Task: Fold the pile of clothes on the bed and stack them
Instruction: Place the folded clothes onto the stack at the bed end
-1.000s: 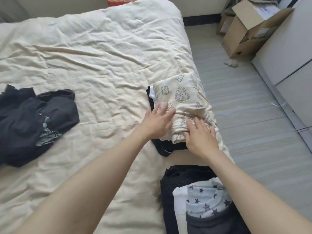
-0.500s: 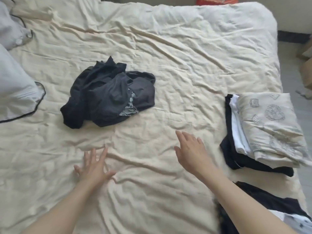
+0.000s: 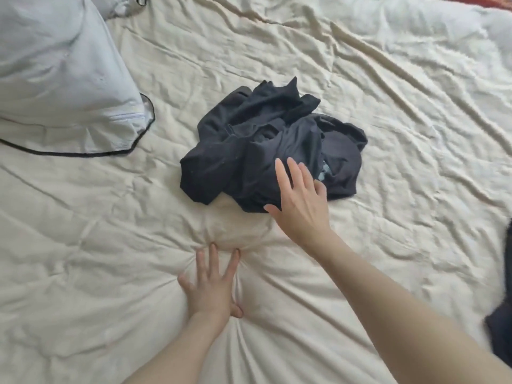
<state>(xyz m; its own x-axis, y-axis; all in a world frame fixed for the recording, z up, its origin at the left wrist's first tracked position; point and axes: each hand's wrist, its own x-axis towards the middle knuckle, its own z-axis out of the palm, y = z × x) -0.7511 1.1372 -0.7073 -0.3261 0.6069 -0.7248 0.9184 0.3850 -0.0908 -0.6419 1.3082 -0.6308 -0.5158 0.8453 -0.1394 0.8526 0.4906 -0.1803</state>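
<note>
Crumpled black fabric clothes pile [image 3: 266, 145] sits mid-bed on the wrinkled cream quilt [image 3: 388, 106]. Right hand [image 3: 300, 202] reaches over its near edge, fingers straight, grasping nothing yet. Left hand [image 3: 212, 284] is released and pressed flat, denting the quilt.

Risks: garments look tangled, so one grab may lift several; the soft quilt may spoil flat folds.

White pillow with black piping [image 3: 61, 79] lies upper left; dark fabric [image 3: 501, 331] shows at the right edge.

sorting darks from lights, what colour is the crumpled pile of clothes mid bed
Black, with a small pale printed patch showing; the pile of clothes shows only in the head view.
</note>
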